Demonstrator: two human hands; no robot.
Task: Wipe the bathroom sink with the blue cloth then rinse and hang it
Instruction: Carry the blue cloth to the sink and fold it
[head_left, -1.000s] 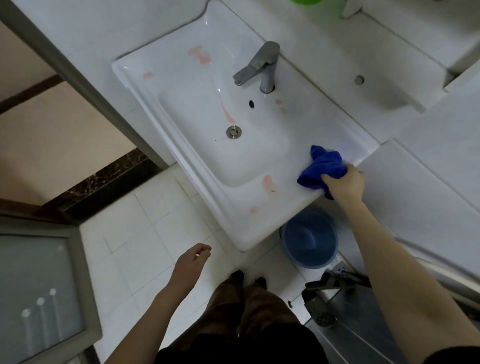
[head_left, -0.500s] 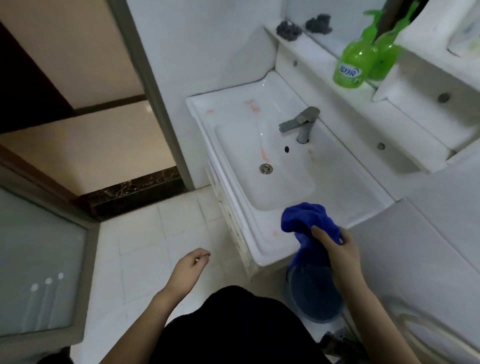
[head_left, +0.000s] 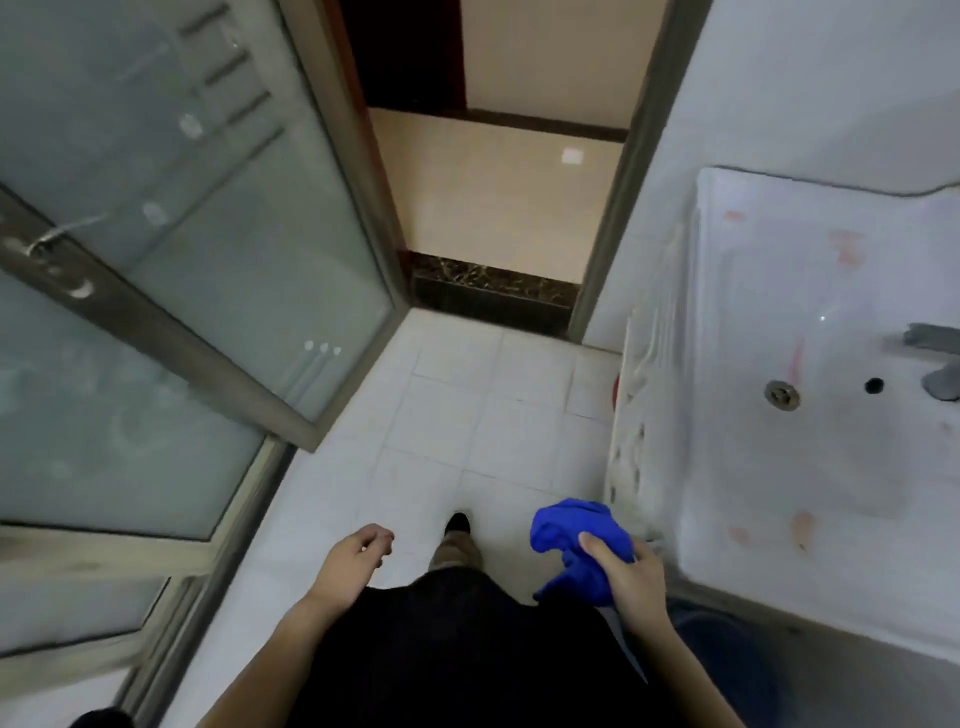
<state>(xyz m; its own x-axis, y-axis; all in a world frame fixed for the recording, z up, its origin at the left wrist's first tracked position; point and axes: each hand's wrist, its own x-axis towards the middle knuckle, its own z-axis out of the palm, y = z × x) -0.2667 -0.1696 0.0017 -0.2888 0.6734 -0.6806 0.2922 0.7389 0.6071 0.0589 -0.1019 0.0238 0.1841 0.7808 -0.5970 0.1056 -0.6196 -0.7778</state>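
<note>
My right hand (head_left: 631, 577) grips the bunched blue cloth (head_left: 569, 540) in the air, just left of the sink's front corner and above the floor. The white sink (head_left: 831, 467) fills the right side, with pink stains on its rim and basin, a metal drain (head_left: 782, 395) and a grey faucet (head_left: 937, 358) at the right edge. My left hand (head_left: 353, 561) hangs over the floor with loosely curled fingers, holding nothing.
A frosted glass door (head_left: 171, 291) with a metal handle stands open on the left. The doorway with a dark marble threshold (head_left: 493, 291) lies ahead. White floor tiles (head_left: 467, 415) run between door and sink. A blue bucket (head_left: 711, 639) sits under the sink.
The view swung left from the sink toward the doorway. My right hand lifted the cloth off the sink's rim and brought it down beside the sink's front corner. My left hand stayed low.
</note>
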